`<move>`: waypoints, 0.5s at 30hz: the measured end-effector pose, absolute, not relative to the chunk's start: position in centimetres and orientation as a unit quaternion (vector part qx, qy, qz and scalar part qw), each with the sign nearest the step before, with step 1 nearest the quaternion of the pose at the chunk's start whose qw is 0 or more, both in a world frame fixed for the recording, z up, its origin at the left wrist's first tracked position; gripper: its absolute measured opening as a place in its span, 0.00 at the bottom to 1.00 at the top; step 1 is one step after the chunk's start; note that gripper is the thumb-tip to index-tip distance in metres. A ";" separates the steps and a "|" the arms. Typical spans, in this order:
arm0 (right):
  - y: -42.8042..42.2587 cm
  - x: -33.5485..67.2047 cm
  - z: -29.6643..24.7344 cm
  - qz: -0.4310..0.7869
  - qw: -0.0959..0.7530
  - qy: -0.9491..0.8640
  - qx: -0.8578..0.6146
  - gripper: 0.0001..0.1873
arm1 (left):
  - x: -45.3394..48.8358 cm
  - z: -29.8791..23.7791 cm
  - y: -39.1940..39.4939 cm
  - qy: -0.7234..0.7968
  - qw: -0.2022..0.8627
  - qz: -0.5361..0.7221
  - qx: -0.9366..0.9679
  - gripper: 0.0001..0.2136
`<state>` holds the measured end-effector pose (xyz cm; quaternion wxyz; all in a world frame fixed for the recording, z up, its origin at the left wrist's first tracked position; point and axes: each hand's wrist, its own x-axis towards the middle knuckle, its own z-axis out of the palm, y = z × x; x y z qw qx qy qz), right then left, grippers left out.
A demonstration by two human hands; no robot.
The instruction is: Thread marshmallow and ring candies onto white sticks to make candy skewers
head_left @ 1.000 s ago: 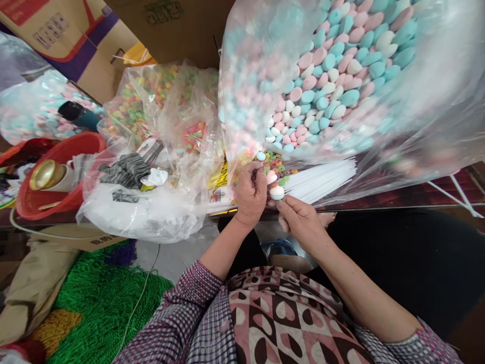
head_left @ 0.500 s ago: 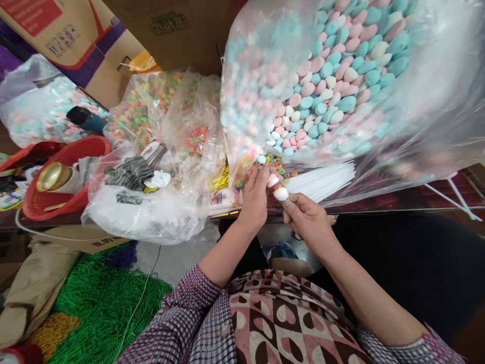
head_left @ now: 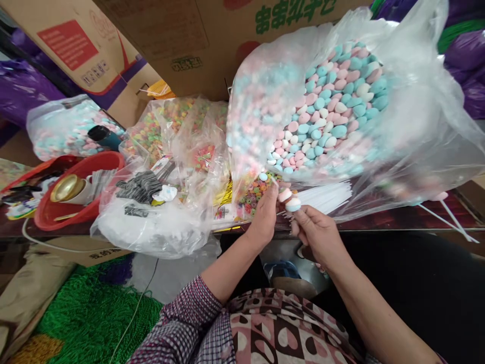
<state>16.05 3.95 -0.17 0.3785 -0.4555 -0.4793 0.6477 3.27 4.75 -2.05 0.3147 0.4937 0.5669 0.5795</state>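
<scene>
My right hand [head_left: 318, 230] pinches the lower end of a short candy skewer [head_left: 293, 204], just under its lowest white marshmallow. Stacked above that are a darker band and another pale marshmallow. My left hand [head_left: 265, 216] is beside the skewer's upper part, fingers pressed together; a thin white tip shows by them, and what they hold is hidden. A loose pale blue marshmallow [head_left: 262, 176] lies just beyond the left fingertips, near colourful gummy rings [head_left: 250, 199]. Behind my hands lie a bundle of white sticks [head_left: 326, 196] and a large clear bag of pink, blue and white marshmallows [head_left: 318, 126].
On the left stand a clear bag of gummy candy [head_left: 170, 119], a plastic bag with grey pieces [head_left: 151, 222] and a red basin [head_left: 45, 215] holding a gold bowl [head_left: 62, 189]. Finished-looking sticks [head_left: 450, 217] lie at right. Cardboard boxes [head_left: 151, 35] rise behind; green strands [head_left: 91, 308] lie below.
The view has tilted up, showing more of the boxes. Both hands and the skewer sit slightly right and lower in the picture, with the right hand still gripping the skewer.
</scene>
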 end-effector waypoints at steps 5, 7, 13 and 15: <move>5.1 17.3 0.2 0.630 0.457 -0.426 -0.463 0.18 | -0.7 -0.5 8.7 0.657 0.122 0.389 0.635 0.12; 5.1 17.5 0.1 0.623 0.464 -0.429 -0.461 0.17 | -2.1 -0.1 9.9 0.690 0.037 0.240 0.682 0.10; 5.4 18.3 0.1 0.609 0.497 -0.421 -0.452 0.16 | -3.4 0.6 10.6 0.688 -0.022 0.040 0.724 0.09; 5.7 18.7 0.4 0.601 0.517 -0.407 -0.453 0.15 | -3.6 0.6 10.5 0.686 -0.017 0.043 0.726 0.09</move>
